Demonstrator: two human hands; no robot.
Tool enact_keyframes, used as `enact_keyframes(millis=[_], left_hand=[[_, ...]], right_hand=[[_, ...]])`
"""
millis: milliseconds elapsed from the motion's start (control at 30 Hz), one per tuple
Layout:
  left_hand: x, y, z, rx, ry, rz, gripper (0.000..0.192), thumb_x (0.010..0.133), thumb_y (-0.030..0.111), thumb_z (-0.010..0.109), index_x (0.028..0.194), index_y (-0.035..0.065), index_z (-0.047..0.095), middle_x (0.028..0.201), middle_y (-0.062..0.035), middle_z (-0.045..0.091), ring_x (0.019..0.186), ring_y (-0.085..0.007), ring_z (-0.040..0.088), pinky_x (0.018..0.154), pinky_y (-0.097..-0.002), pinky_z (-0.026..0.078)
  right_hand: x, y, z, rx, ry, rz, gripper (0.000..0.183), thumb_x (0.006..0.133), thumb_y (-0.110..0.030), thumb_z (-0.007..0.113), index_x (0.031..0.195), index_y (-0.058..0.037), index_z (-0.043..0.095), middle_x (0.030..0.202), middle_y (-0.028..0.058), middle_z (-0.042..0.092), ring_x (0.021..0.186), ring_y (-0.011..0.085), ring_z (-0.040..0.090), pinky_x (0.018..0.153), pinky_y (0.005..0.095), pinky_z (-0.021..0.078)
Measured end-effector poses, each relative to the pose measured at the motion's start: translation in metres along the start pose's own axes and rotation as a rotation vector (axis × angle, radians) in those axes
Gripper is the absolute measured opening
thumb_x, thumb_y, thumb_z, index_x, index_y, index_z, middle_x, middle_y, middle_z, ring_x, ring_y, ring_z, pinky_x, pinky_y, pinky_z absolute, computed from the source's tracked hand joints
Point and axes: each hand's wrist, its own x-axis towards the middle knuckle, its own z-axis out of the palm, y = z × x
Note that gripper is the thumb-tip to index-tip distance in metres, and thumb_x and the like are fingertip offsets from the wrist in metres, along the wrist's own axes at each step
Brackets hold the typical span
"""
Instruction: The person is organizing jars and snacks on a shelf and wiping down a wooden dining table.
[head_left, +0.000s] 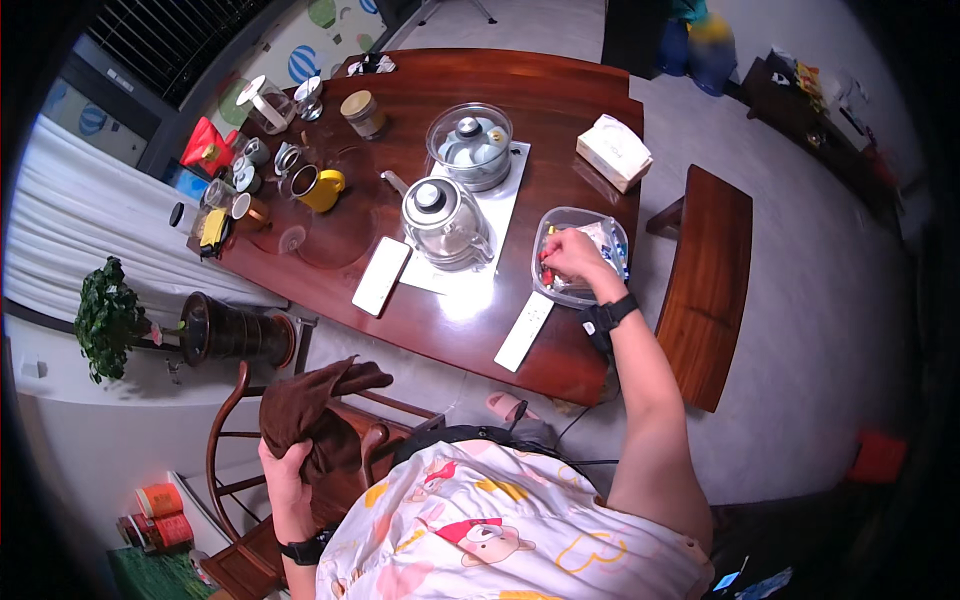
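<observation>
My left hand (289, 459) grips a bunched brown cloth (311, 416) above the wooden chair. My right hand (574, 255) reaches into a clear plastic container (537, 259) near the table's right edge. Its fingertips are at a small red item (548, 277) among wrapped packets; whether they grip it is not clear. A white remote control (524, 331) lies just below the container. To the left, a glass kettle (450, 229) and a glass-lidded steamer (470, 154) with pale rounded things inside stand on a light panel (514, 191). A white phone-like slab (381, 277) lies beside the kettle.
The wooden table (420, 330) also bears a tissue pack (615, 152), a yellow mug (320, 189), a lidded jar (363, 115), a glass pitcher (268, 105) and several cups. A wooden bench (709, 285) stands right, a wooden armchair (244, 375) and potted plant (110, 319) left.
</observation>
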Motion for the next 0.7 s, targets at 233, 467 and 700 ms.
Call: enact_keyframes(millis=[233,467,700], left_hand=[[0.014,0.002,0.016,0.010,-0.077,-0.016,0.049,0.066,-0.005,0.060,0.115,-0.0011,0.055,0.108,-0.0069,0.062,0.099,-0.0176,0.060,0.090,-0.0313,0.045],[0.026,0.001,0.034,0.065,-0.156,0.025,0.054,0.066,-0.006,0.059,0.119,-0.0011,0.053,0.111,-0.0069,0.061,0.103,-0.0164,0.059,0.093,-0.0310,0.044],[0.031,0.000,0.039,-0.059,-0.169,0.008,0.053,0.067,-0.008,0.058,0.120,-0.0008,0.053,0.112,-0.0061,0.061,0.105,-0.0160,0.058,0.095,-0.0308,0.043]], right_hand=[[-0.027,-0.001,-0.035,0.580,-0.081,0.034,0.007,0.082,-0.005,0.063,0.089,-0.0043,0.063,0.082,0.0038,0.066,0.069,0.0089,0.062,0.055,0.0211,0.0487],[-0.046,-0.046,-0.030,1.159,-0.216,-0.094,0.018,0.090,-0.015,0.056,0.104,-0.0043,0.054,0.096,0.0054,0.065,0.084,0.0136,0.066,0.059,0.0227,0.0543],[-0.047,-0.114,0.010,1.224,-0.394,-0.134,0.023,0.091,-0.018,0.057,0.109,-0.0051,0.052,0.099,0.0061,0.065,0.086,0.0142,0.066,0.061,0.0226,0.0554]])
